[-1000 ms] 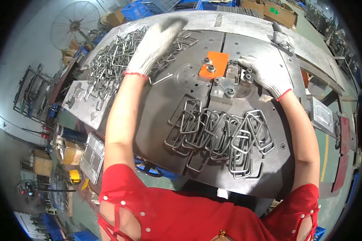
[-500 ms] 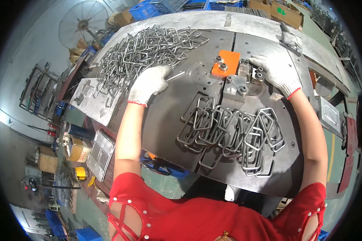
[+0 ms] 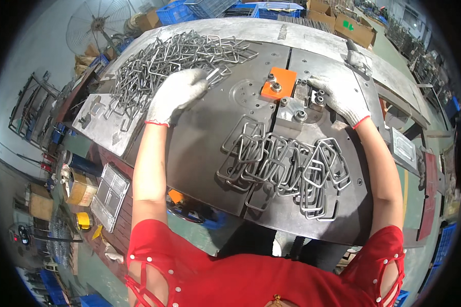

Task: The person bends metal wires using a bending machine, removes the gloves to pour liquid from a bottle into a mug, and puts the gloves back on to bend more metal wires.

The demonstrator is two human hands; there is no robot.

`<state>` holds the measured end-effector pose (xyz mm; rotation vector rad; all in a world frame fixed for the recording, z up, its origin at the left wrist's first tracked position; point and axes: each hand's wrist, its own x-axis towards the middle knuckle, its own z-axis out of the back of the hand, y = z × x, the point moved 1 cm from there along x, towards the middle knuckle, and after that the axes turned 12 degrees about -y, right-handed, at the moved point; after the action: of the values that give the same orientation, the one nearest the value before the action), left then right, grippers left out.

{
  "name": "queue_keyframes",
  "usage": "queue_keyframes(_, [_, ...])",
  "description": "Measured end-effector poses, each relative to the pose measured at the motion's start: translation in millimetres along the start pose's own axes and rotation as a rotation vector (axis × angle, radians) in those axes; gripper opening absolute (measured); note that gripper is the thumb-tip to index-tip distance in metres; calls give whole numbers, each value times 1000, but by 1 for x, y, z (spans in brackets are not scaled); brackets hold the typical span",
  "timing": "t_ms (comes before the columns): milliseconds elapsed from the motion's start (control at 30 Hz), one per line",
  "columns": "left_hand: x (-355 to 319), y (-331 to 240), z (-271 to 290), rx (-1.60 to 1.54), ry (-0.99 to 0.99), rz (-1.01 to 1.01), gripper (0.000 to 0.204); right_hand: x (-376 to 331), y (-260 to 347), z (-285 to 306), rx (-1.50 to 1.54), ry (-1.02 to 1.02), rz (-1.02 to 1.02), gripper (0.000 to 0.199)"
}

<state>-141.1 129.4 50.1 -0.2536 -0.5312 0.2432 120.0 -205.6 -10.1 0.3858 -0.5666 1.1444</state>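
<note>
Both gloved hands work on the steel counter: left hand pinches a bent wire piece at the edge of the tangled wire pile; right hand rests spread beside the orange block. Wire looks stiff, light, snag-prone; best held by a straight leg.

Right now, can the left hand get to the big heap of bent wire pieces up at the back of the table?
Probably yes. The left hand in its white glove already lies at the near edge of the heap of bent wire pieces, its fingers on a piece, with nothing between them.
</note>
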Motion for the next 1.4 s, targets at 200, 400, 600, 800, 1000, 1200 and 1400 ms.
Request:
queue_keyframes(200, [13,28,-1,-281,-235,156,46,1,1,0,1,-24,43,50])
queue_keyframes(400, [14,44,10,-670,-329,474,38,0,-3,0,6,106,5,52])
queue_keyframes(600, [18,57,13,-315,-301,206,35,4,-12,-11,-66,82,62,44])
queue_keyframes(800, [26,80,3,-636,-129,599,37,39,-19,-16,61,216,-69,39])
queue_keyframes(1000, [26,62,-31,102,-129,129,39,82,11,-30,-17,329,-185,40])
queue_keyframes(1200, [23,45,-3,-455,-141,117,39,87,31,-41,-112,337,-408,64])
queue_keyframes(1400, [12,12,-3,-490,-153,78,37,81,22,-50,-9,158,-302,67])
